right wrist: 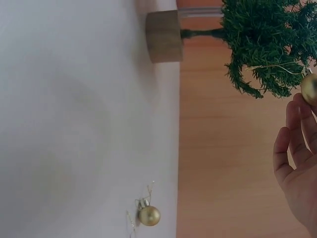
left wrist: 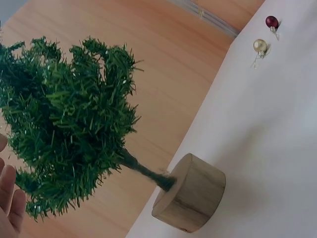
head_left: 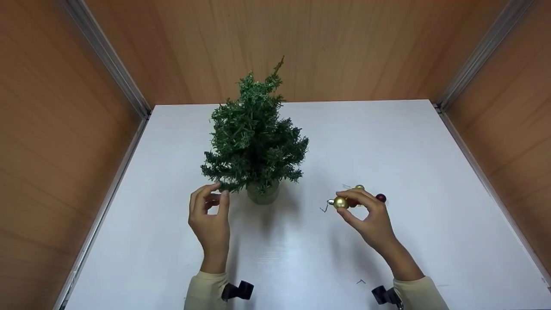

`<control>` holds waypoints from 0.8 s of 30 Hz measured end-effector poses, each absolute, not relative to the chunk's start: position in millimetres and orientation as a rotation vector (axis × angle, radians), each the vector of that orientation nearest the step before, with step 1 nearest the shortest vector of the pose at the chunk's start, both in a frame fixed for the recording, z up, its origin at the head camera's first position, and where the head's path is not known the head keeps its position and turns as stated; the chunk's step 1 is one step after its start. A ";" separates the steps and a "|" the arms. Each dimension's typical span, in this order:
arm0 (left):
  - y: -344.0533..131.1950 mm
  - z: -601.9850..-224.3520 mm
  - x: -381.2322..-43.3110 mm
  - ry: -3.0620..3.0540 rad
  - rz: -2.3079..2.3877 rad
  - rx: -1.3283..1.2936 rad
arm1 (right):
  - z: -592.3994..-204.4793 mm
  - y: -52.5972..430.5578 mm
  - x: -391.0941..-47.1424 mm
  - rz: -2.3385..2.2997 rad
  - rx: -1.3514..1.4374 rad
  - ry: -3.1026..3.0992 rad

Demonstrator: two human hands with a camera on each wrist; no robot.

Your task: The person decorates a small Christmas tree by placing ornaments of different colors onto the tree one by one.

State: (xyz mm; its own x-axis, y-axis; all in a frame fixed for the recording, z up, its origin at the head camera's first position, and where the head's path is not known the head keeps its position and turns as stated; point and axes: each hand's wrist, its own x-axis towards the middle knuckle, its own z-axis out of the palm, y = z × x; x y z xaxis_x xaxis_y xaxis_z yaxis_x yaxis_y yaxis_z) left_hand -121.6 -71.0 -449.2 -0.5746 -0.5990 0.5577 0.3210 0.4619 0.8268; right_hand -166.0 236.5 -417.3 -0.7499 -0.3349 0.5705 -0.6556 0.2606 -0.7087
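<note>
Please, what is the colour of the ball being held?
The held ball is shiny gold; the head view shows it best.

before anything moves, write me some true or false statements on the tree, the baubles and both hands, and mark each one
1. The right hand pinches a gold bauble. True.
2. The tree lies on its side. False: the tree stands upright.
3. The tree has a round wooden base. True.
4. The left hand holds a bauble. False: no bauble is in the left hand, whose fingertips are at the tree's lower branches.
5. Another gold bauble lies on the white table. True.
6. The dark red bauble hangs on the tree. False: the dark red bauble lies on the table.
</note>
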 end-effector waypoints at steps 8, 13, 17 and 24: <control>-40.0 -440.2 -117.0 -1.766 -1.265 0.052 | -405.8 227.1 -163.6 1.453 0.914 -2.248; -17.1 -426.7 -111.5 -1.765 -1.222 -0.118 | -403.0 221.9 -161.9 1.455 0.936 -2.244; -2.8 -428.9 -113.7 -1.760 -1.168 -0.265 | -403.4 217.6 -161.3 1.467 0.971 -2.228; 16.5 -454.2 -122.8 -1.871 -1.226 -0.330 | -401.8 207.0 -158.7 1.471 1.025 -2.197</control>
State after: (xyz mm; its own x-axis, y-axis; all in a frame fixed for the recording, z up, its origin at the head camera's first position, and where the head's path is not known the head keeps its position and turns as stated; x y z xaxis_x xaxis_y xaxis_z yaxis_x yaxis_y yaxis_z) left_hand -122.8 16.5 -454.2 -0.6020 -0.2202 0.7675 0.6159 0.4837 0.6219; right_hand -158.7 207.0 -401.8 -0.6983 -0.3906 0.5998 -0.7034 0.2191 -0.6762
